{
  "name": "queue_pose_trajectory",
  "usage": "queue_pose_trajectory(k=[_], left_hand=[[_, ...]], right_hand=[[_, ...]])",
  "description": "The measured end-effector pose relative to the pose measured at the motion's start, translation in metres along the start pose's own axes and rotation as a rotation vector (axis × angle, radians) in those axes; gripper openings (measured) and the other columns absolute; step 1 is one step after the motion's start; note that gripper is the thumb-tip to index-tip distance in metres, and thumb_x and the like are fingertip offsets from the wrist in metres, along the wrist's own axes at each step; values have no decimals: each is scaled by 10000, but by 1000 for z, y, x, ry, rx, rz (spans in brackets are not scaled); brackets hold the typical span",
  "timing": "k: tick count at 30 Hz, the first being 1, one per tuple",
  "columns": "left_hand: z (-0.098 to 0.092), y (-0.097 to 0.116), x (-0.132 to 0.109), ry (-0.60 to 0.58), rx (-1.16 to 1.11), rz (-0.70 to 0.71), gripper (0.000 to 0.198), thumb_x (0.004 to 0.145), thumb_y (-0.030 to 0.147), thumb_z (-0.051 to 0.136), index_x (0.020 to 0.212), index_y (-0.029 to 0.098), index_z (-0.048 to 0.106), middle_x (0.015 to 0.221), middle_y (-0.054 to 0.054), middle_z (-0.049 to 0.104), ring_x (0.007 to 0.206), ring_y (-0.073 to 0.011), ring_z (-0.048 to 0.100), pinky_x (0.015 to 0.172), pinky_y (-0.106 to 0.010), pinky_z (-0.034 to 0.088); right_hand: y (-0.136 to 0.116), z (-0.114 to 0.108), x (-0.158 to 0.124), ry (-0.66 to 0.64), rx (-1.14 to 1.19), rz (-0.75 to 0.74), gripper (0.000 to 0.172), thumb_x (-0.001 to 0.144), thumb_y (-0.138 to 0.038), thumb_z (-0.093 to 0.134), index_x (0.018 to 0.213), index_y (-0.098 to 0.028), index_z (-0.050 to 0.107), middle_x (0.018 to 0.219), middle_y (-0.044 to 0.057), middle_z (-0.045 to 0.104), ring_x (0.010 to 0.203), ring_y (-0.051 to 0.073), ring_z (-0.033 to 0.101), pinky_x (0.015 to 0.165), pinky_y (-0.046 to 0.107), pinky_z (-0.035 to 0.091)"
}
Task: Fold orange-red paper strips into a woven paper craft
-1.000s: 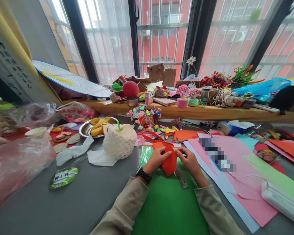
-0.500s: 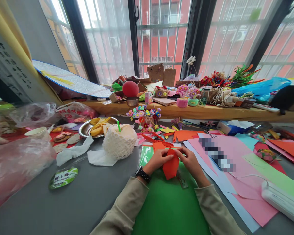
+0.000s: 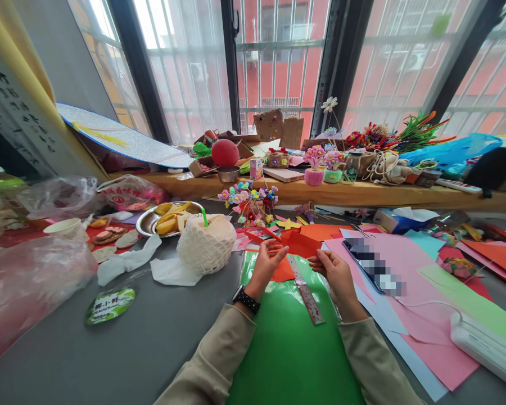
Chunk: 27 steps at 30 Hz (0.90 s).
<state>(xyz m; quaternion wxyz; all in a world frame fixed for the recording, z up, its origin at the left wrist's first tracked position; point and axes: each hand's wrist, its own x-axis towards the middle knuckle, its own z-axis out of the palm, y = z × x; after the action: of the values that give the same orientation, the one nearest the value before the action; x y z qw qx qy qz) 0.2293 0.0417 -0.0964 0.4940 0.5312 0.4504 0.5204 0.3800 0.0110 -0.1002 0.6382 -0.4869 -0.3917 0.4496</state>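
Observation:
Both hands hold a folded red-orange paper [image 3: 300,245] just above the table, near its middle. My left hand [image 3: 268,264] pinches the paper's left side between thumb and fingers. My right hand [image 3: 335,269] grips its right lower edge with curled fingers. A second orange piece [image 3: 282,271] lies on the table under my left hand. A metal ruler [image 3: 306,292] rests on the green sheet [image 3: 290,349] between my wrists. A black watch [image 3: 246,299] is on my left wrist.
Pink, blue and green paper sheets [image 3: 409,292] and a phone [image 3: 371,264] lie to the right, a white device [image 3: 484,346] at the right edge. A netted round fruit [image 3: 206,243], metal plate [image 3: 149,222] and plastic bags [image 3: 29,281] are left. Craft flowers [image 3: 248,199] line the wooden sill [image 3: 354,194].
Both hands moved away from me and lifted the red paper, which now looks opened wider. The ruler, earlier partly covered by my right hand, is now exposed on the green sheet.

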Motion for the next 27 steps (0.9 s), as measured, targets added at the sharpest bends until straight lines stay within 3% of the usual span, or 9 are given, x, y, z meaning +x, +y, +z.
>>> queue_pose_trajectory(k=[4,6,11,16,23,27], left_hand=[[3,4,-4,-348,28,-123,369,605,396,558,817,95,524,784,-87,574,649,-128,553,575,-230,419],[4,6,-6,-419,40,-122,353,595,394,567,771,88,555,712,-71,591,615,-125,554,585,-236,421],[1,7,-7,-317,67,-81,331,588,409,558,663,87,573,611,-54,600,570,-126,544,567,-238,419],[0,8,-7,-236,45,-21,272,622,380,531,619,109,539,587,-30,588,559,-114,535,551,-219,410],[0,6,-6,-247,93,44,262,638,358,519,722,114,566,649,-29,590,599,-125,538,555,-221,408],[0,4,-4,-230,17,12,275,647,362,507,758,113,546,712,-45,599,626,-138,559,580,-233,416]], right_hand=[[-1,4,-2,-69,88,101,228,615,-358,582,692,-158,505,602,15,623,522,115,579,498,217,457],[1,6,-3,-115,78,123,225,616,-356,582,694,-159,506,606,11,623,524,107,575,497,208,450],[3,6,-3,-243,-75,38,243,630,-391,553,667,-154,515,593,4,604,479,83,521,480,202,414],[4,6,-3,-286,-251,-50,284,643,-423,519,678,-141,534,589,28,597,470,101,504,486,226,407],[3,12,-7,-368,-301,-62,315,654,-418,509,759,-126,564,629,48,611,545,131,547,527,244,429],[1,10,-7,-379,-369,-118,327,687,-432,456,759,-135,569,670,51,615,570,137,555,539,253,434]])
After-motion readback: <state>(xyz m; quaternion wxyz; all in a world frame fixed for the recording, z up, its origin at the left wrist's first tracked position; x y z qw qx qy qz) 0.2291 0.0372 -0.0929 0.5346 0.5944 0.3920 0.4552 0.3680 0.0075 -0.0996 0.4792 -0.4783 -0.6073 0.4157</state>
